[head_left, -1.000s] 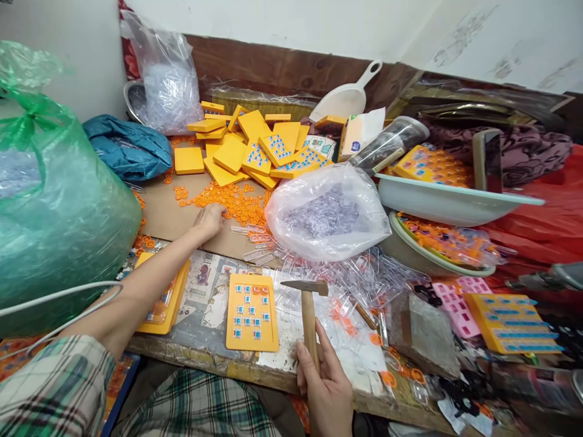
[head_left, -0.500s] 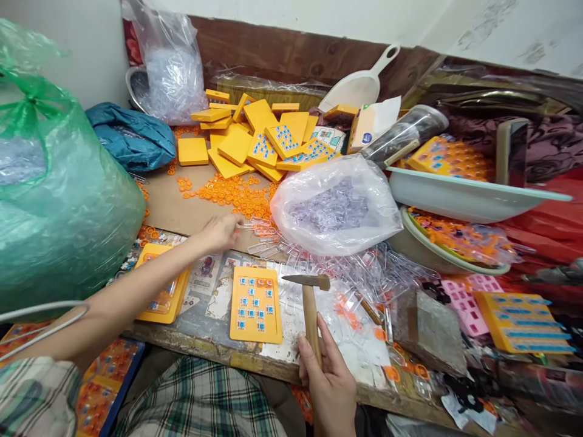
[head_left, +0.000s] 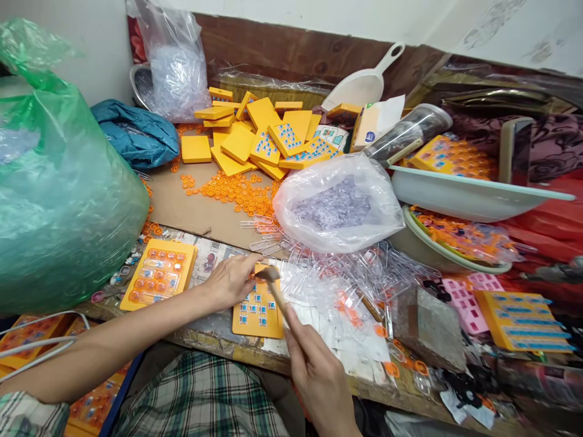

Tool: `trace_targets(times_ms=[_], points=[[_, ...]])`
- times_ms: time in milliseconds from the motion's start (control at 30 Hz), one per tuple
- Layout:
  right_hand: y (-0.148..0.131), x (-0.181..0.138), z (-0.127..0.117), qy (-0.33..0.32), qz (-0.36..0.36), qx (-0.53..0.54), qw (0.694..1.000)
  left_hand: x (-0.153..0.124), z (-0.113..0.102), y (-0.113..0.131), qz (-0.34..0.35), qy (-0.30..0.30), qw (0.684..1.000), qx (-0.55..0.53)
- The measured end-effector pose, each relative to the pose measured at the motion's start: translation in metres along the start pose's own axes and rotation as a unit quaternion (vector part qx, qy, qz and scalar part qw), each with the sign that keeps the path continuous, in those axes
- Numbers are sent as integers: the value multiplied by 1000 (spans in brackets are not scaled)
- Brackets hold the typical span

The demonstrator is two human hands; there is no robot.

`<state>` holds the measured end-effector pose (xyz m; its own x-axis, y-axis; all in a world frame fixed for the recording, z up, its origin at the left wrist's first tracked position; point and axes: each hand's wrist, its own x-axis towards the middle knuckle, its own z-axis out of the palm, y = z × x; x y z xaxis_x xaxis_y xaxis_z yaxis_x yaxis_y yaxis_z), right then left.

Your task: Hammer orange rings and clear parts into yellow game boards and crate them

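A yellow board (head_left: pixel 256 311) with small blue pieces lies near the bench's front edge. My left hand (head_left: pixel 232 279) rests on its top left corner, fingers pinched together on something too small to make out. My right hand (head_left: pixel 315 379) grips the wooden handle of a small hammer (head_left: pixel 272 284), whose head hangs just over the board's top edge beside my left fingertips. Loose orange rings (head_left: pixel 237 194) lie scattered on the brown cardboard behind.
A big green bag (head_left: pixel 64 182) fills the left. A second yellow board (head_left: pixel 158 274) with orange rings lies left of my hand. A clear bag of plastic pieces (head_left: pixel 339 206), stacked yellow boards (head_left: pixel 255 136), bowls (head_left: pixel 464 194) and a grey block (head_left: pixel 426 331) crowd the bench.
My left hand came back from the orange rings to the yellow board. The hammer swung left, its head now above the board.
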<state>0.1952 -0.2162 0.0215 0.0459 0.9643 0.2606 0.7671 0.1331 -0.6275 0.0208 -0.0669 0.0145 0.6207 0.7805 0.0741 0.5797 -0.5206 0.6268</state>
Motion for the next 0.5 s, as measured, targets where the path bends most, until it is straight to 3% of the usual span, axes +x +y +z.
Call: trace_targets(times_ms=[100, 333, 500], points=[[4, -1, 4, -34, 22, -23, 999, -1, 2, 0, -15, -2, 1000, -1], [1, -1, 0, 11, 2, 17, 1000, -1, 3, 1, -26, 13, 1000, -10], [-1, 0, -3, -53, 9, -78, 996, -5, 4, 2, -22, 13, 999, -35]])
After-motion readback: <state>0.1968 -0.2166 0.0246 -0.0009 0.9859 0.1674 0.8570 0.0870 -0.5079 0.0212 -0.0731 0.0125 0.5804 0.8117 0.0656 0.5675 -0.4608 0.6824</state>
